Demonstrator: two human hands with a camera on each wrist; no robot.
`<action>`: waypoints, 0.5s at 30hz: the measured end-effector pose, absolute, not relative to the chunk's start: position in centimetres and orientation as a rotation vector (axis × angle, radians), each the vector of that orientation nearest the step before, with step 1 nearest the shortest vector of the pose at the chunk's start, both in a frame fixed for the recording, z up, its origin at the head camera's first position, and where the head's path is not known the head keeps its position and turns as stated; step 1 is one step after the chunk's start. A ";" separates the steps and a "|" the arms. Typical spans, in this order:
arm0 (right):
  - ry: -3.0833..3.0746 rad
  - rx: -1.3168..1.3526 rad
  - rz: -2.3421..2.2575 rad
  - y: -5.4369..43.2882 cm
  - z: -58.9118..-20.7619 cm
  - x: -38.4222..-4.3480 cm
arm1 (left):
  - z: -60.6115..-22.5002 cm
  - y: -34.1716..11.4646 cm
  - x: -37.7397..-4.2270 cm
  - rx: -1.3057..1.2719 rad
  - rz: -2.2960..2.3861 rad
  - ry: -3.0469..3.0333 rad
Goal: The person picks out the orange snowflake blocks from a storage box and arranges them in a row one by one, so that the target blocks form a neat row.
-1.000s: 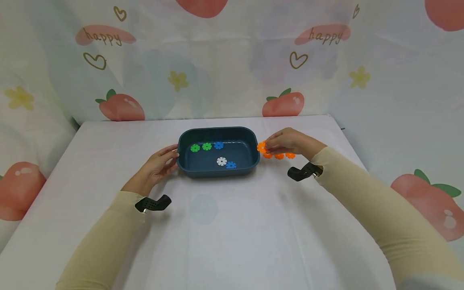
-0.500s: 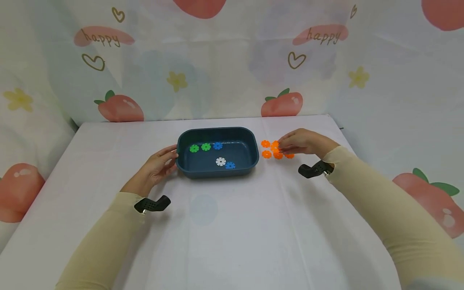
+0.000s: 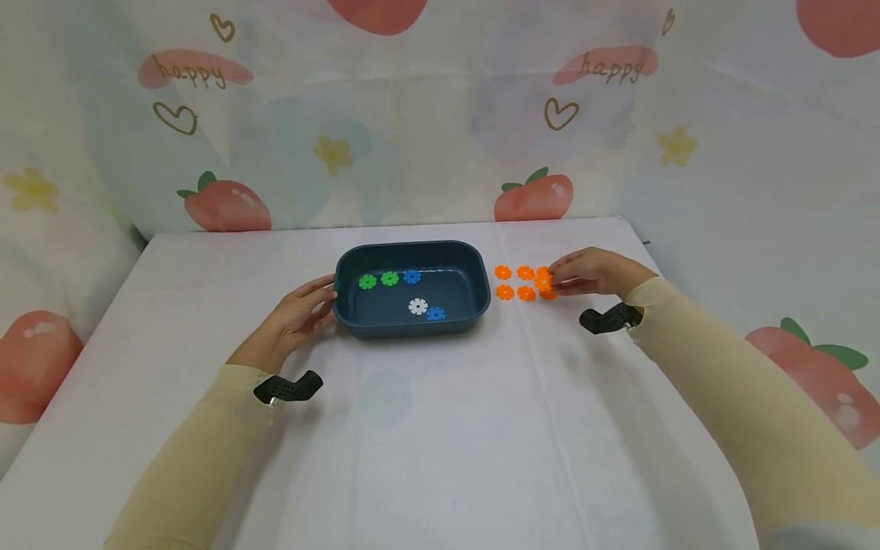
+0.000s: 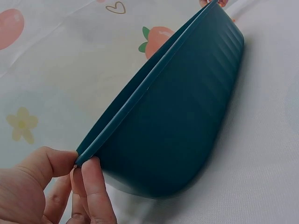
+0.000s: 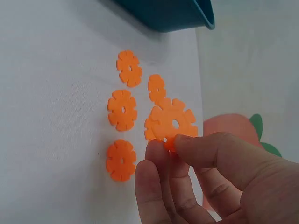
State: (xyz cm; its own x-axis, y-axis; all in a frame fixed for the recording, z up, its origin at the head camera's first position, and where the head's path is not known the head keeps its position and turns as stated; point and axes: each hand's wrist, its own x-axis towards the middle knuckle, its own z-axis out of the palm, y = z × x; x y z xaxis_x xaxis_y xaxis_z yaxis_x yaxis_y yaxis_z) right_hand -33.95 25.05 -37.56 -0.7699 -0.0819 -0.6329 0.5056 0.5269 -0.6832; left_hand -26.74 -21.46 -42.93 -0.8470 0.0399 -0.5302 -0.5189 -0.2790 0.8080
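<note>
My left hand [image 3: 294,321] pinches the left rim of a dark teal plastic basin [image 3: 412,330]. Up close in the left wrist view, the thumb is over that rim and the fingers [image 4: 96,186] are beneath it. Right of the basin, my right hand [image 3: 591,271] pinches an orange snowflake disc [image 5: 181,113] between thumb and fingertips. Several more orange discs [image 5: 122,110] lie flat in two short rows on the white cloth below it. The held disc and my fingers partly hide the discs underneath.
Inside the basin are two green discs [image 3: 389,279], a white disc [image 3: 418,306] and two blue discs [image 3: 412,276]. The white-covered table [image 3: 440,443] backs onto a printed curtain [image 3: 412,114].
My right hand has moved rightward along the orange discs, away from the basin, uncovering those nearer it. It still pinches an orange disc. The left hand stays on the rim.
</note>
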 end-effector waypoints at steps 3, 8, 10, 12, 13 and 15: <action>2.150 0.365 -1.230 25.7 -37.9 -34.2 | -42.9 -21.5 -26.8 -0.591 2.182 1.612; 2.098 0.388 -1.269 26.9 -37.9 -34.3 | -43.0 -21.5 -26.8 -0.589 2.193 1.607; 2.082 0.407 -1.284 27.3 -38.0 -34.3 | -43.0 -21.4 -26.8 -0.585 2.196 1.604; 2.073 0.416 -1.290 27.7 -38.0 -34.2 | -43.0 -21.4 -26.8 -0.586 2.197 1.601; 2.077 0.427 -1.289 27.8 -38.1 -34.2 | -42.9 -21.4 -26.8 -0.586 2.197 1.600; 2.075 0.437 -1.296 28.1 -38.3 -34.2 | -42.9 -21.4 -26.8 -0.595 2.195 1.600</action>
State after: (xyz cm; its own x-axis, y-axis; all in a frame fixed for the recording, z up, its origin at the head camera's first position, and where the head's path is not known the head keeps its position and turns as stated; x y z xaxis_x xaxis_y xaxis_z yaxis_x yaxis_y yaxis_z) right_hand -34.17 28.12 -38.26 -0.7365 -0.0554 -0.6742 0.5815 0.4573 -0.6729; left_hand -26.77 -21.39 -42.89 -0.8472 0.0399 -0.5298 -0.5167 -0.2948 0.8038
